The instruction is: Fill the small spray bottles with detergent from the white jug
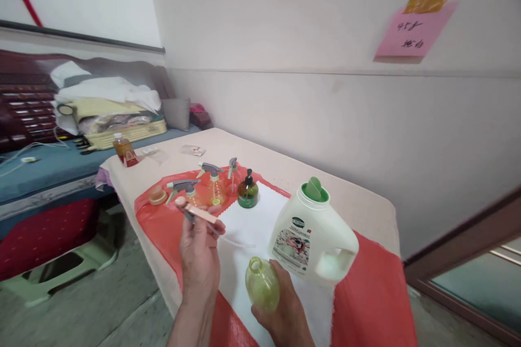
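Observation:
My left hand (199,249) is closed around a pinkish trigger spray head (201,212), whose thin clear dip tube (238,244) sticks out to the right. In my right hand (291,309), fingers wrapped about its side, is a translucent yellow-green spray bottle (262,284) with an uncovered neck facing up. The spray head and the bottle are apart. Just behind the bottle stands a large white detergent jug (313,238) with a green spout in its mouth. Beyond my left hand are orange and pink spray bottles (215,187) with grey trigger heads, and a dark green pump bottle (248,192).
White paper (232,265) lies over a red plastic sheet (378,293) on the table. A round lidded jar (157,195) sits at the sheet's left; an amber bottle (125,150) stands at the far left corner. A red-covered stool (49,233) is beside the table.

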Motion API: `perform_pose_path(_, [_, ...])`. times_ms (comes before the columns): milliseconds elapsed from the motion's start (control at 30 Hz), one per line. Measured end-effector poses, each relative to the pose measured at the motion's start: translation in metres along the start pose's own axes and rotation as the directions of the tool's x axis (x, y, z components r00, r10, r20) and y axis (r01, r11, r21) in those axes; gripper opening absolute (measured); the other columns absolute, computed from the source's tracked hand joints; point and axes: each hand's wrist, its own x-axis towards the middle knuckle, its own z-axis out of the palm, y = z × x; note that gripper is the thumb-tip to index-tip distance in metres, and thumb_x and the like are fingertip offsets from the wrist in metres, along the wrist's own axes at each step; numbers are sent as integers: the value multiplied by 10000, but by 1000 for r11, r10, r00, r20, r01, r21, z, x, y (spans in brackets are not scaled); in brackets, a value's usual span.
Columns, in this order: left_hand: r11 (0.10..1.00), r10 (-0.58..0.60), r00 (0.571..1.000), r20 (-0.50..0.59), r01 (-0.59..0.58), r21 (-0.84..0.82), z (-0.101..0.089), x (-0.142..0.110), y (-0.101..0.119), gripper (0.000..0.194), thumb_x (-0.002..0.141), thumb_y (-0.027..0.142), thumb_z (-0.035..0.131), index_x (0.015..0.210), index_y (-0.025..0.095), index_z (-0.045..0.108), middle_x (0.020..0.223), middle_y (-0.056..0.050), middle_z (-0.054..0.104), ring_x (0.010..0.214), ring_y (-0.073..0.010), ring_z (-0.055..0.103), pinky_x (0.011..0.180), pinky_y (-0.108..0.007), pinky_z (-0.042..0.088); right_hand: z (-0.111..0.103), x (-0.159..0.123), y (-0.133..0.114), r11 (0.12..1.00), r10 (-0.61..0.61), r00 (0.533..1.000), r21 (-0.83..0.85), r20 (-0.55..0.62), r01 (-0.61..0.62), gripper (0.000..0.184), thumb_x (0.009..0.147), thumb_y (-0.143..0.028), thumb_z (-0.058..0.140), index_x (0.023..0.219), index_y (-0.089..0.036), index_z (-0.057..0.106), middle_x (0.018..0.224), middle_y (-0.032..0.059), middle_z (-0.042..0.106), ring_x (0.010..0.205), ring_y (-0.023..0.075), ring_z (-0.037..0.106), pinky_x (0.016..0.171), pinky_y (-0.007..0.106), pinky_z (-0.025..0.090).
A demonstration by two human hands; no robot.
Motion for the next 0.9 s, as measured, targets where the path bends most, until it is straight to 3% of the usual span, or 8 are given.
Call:
perform_pose_path(133, [999, 34, 999, 16, -34, -12, -1, 3, 3, 244, 818, 401, 696, 966, 215, 642, 936, -53, 720, 599, -107, 585, 598, -252, 460, -2, 2, -8, 998, 3, 1000, -58, -26, -5, 834, 556, -134, 627, 1350, -279, 415, 1271, 63, 604, 1174, 302, 589, 972, 438, 513])
perform_pose_path(300, [998, -50, 990, 134, 46, 36, 1, -3, -4, 238, 828, 388, 690, 981, 212, 641, 960, -63, 725, 600, -107, 586, 579, -246, 445, -4, 6, -19, 990, -6, 1000, -138, -12, 4, 843, 543, -139, 635, 1343, -280, 412, 1271, 69, 601, 1176, 314, 585, 977, 469, 504])
perform_pose_path(467, [990, -127, 983, 131, 118, 74, 4, -9, -8, 303, 808, 417, 707, 1028, 219, 643, 981, -57, 724, 669, -122, 628, 655, -267, 480, -10, 10, -31, 979, -48, 999, -199, 21, 51, 852, 542, -115, 631, 1348, -258, 393, 1252, 98, 590, 1154, 328, 587, 954, 490, 510])
perform_pose_path(633, [951, -309, 930, 199, 302, 65, 7, -15, -14, 295, 791, 409, 731, 988, 201, 660, 1037, -82, 726, 849, -165, 672, 859, -332, 488, -15, 13, -52, 996, -69, 997, -56, -26, 67, 879, 559, -125, 619, 1382, -263, 345, 1286, 83, 536, 1225, 300, 544, 1012, 448, 489])
perform_pose_path(767, [895, -439, 868, 234, 446, 22, 13, -25, -17, 300, 728, 353, 793, 947, 169, 702, 1013, -96, 727, 928, -195, 667, 866, -323, 484, -25, 16, -71, 996, 14, 994, 89, -106, -5, 794, 571, -212, 640, 1318, -272, 376, 1242, 69, 561, 1143, 297, 592, 927, 425, 535])
perform_pose_path(900, [863, -474, 830, 296, 504, -30, 18, -34, -16, 265, 743, 335, 782, 950, 180, 725, 991, -93, 726, 972, -214, 660, 864, -332, 488, -42, 21, -93, 984, 57, 985, 174, -161, -28, 635, 598, -240, 630, 1208, -282, 457, 1208, 43, 592, 1100, 261, 607, 899, 378, 534])
